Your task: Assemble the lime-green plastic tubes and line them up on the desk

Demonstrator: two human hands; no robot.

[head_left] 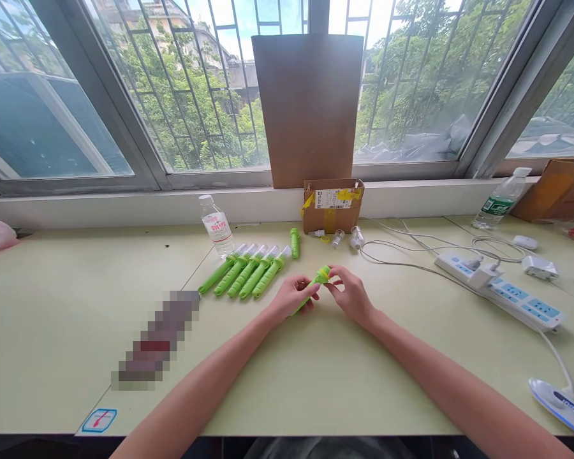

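My left hand (294, 298) is wrapped round the body of a green plastic tube (323, 273), which is held tilted above the table. Its ribbed upper end points away from me, with a yellow ring round it. My right hand (351, 294) pinches the tube near that ring; the fingertips are partly hidden. To the left lie several similar green tubes (242, 275) with clear caps, side by side in a row. A green tube without a clear cap (294, 243) stands or lies beyond my hands. Nearby are a loose yellow ring (324, 239) and two clear caps (338, 238).
At the back stands an open cardboard box (332, 213) before a tall brown board (310, 108). A water bottle (217, 226) is behind the row; another bottle (500, 201) is far right. A power strip (502, 290) with cables lies right. A blurred patch (155, 341) is left.
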